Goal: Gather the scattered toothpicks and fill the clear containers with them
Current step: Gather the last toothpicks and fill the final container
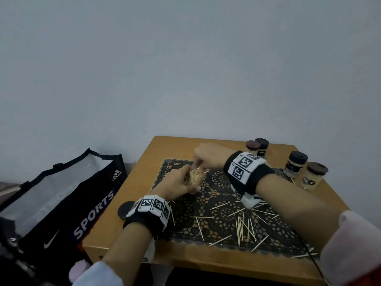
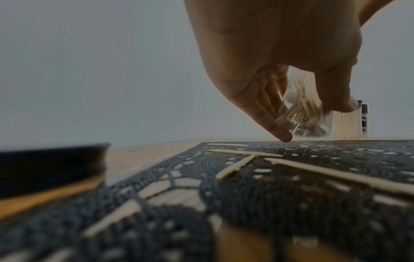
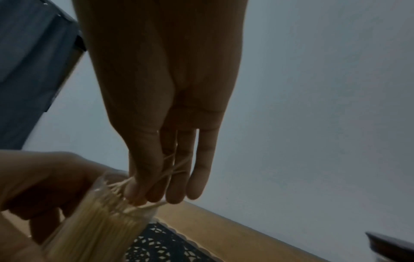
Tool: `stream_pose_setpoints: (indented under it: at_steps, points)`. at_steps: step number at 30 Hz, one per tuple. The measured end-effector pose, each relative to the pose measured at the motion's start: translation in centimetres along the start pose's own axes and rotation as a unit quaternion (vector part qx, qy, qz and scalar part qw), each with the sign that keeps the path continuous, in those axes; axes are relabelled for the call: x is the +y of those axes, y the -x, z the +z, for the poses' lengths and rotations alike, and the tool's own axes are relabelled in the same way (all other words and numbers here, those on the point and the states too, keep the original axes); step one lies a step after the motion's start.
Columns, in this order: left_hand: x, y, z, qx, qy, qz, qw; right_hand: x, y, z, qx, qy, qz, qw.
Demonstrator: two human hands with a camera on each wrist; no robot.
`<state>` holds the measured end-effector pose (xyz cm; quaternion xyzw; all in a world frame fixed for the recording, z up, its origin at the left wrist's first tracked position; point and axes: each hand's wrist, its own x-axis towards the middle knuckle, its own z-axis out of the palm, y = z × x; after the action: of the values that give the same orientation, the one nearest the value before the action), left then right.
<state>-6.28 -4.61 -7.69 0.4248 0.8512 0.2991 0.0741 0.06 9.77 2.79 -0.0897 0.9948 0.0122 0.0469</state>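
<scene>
My left hand grips a clear container, tilted and nearly full of toothpicks, just above the black lace mat. In the left wrist view the container shows between thumb and fingers. My right hand is at the container's mouth and pinches a few toothpicks that cross between its fingers, their ends in the container. Several loose toothpicks lie scattered on the near right part of the mat. More loose toothpicks lie close to my left wrist.
A black lid lies on the wooden table left of the mat. Several lidded jars filled with toothpicks stand at the back right. A black sports bag sits beside the table on the left. The wall is close behind.
</scene>
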Motion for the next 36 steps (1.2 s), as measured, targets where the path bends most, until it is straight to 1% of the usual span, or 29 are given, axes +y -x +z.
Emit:
stream_pose_setpoints:
  at_steps: [3, 5, 7, 11, 14, 16, 17, 20, 21, 22, 23, 25, 26, 27, 29, 32, 34, 36]
  points:
    - [-0.1, 0.0, 0.0, -0.001, 0.0, 0.003, 1.0, 0.0, -0.5, -0.1, -0.02, -0.079, 0.029, 0.996]
    - [-0.1, 0.0, 0.0, 0.002, 0.003, 0.0, 1.0, 0.6, -0.6, -0.4, -0.033, -0.148, 0.046, 0.987]
    - [-0.1, 0.0, 0.0, 0.006, 0.004, 0.0, 1.0, 1.1, -0.6, -0.7, -0.026, -0.19, 0.045, 0.98]
    - [0.0, -0.2, 0.0, 0.01, 0.011, 0.012, 1.0, 1.4, -0.7, -0.8, 0.016, -0.194, 0.04, 0.98]
    - [-0.1, -0.2, 0.1, 0.025, 0.039, 0.024, 0.999, 1.0, -0.7, -0.4, 0.033, -0.203, 0.011, 0.979]
    - [0.0, -0.1, 0.1, 0.047, 0.045, 0.028, 0.997, 1.0, -0.7, -0.1, 0.062, -0.216, -0.009, 0.974]
    - [0.1, 0.0, 0.0, 0.058, 0.042, 0.026, 0.997, 1.2, -0.8, 0.0, 0.087, -0.227, -0.01, 0.97]
    - [0.2, 0.0, 0.0, 0.091, 0.027, 0.023, 0.995, 1.7, -0.4, 0.0, 0.201, -0.25, 0.024, 0.947]
    - [0.3, 0.0, -0.1, 0.097, 0.027, 0.024, 0.995, 1.8, -0.2, 0.1, 0.218, -0.253, 0.033, 0.942]
    - [0.3, 0.0, 0.0, 0.102, 0.029, 0.024, 0.994, 1.8, 0.0, 0.1, 0.201, -0.256, 0.036, 0.945]
    - [0.3, 0.0, -0.1, 0.108, 0.032, 0.027, 0.993, 1.6, 0.2, 0.3, 0.15, -0.258, 0.031, 0.954]
    - [0.2, -0.1, -0.1, 0.128, 0.043, 0.035, 0.99, 1.1, 0.6, 1.3, 0.018, -0.236, 0.007, 0.972]
    - [0.2, 0.0, -0.1, 0.135, 0.05, 0.041, 0.989, 0.8, 0.7, 1.9, -0.017, -0.221, -0.006, 0.975]
    - [0.2, 0.0, -0.1, 0.138, 0.053, 0.048, 0.988, 0.5, 0.8, 2.4, -0.024, -0.218, -0.012, 0.976]
    - [0.0, 0.0, -0.1, 0.138, 0.052, 0.046, 0.988, 0.5, 0.7, 2.8, 0.018, -0.241, -0.001, 0.97]
    - [-0.1, 0.1, -0.2, 0.147, 0.034, 0.038, 0.988, 0.5, 0.8, 2.2, 0.126, -0.249, 0.039, 0.959]
    - [0.0, 0.2, -0.3, 0.163, 0.015, 0.03, 0.986, 0.4, 0.6, 1.8, 0.188, -0.248, 0.067, 0.948]
    - [0.1, 0.5, -0.5, 0.19, 0.025, 0.026, 0.981, 0.2, 0.3, 1.6, 0.221, -0.273, 0.081, 0.933]
